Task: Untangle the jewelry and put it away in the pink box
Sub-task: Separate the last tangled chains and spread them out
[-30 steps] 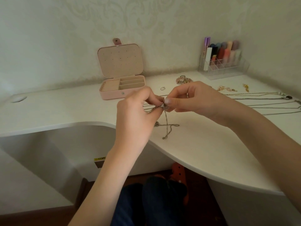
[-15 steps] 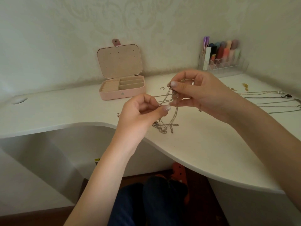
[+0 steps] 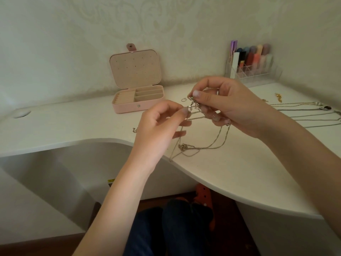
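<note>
We are pinching the tangled chains [image 3: 195,111] between our left hand [image 3: 160,126] and right hand [image 3: 227,106] near the desk [image 3: 73,130] edge, still untangling, while the open pink box [image 3: 137,100] is sitting far left, seemingly unfilled.

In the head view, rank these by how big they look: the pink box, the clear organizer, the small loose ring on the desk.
1. pink box, lid open
2. clear organizer; smaller, though it sits farther back, so unsure
3. small loose ring, clearly smallest
</note>
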`<state>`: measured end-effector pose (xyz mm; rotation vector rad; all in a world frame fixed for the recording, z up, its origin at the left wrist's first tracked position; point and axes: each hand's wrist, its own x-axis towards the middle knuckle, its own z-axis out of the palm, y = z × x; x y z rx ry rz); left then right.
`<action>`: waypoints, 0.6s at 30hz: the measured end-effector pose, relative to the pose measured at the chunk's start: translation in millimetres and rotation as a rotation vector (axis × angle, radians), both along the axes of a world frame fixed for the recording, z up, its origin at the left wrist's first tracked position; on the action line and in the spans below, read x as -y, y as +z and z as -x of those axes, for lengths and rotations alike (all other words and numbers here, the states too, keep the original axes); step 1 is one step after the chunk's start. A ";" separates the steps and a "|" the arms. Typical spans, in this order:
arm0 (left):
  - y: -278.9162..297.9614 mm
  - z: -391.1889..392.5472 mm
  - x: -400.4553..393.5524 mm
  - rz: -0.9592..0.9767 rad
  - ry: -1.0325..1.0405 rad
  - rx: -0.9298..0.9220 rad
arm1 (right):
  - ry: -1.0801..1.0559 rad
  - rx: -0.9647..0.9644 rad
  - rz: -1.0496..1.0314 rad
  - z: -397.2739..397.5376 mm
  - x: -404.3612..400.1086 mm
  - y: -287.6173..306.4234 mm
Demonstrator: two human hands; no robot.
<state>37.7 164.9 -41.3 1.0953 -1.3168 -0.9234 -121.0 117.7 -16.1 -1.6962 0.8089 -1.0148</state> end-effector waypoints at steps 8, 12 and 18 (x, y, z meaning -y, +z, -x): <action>-4.5 2.5 0.2 -0.025 -0.143 -0.170 | -0.024 0.050 0.056 -1.2 8.1 -5.3; -9.0 -0.1 -2.4 -0.079 -0.168 -0.185 | -0.080 0.113 0.043 1.0 10.8 -4.7; -21.1 -6.2 -5.2 -0.137 -0.074 -0.032 | -0.094 0.196 0.022 3.0 7.7 1.9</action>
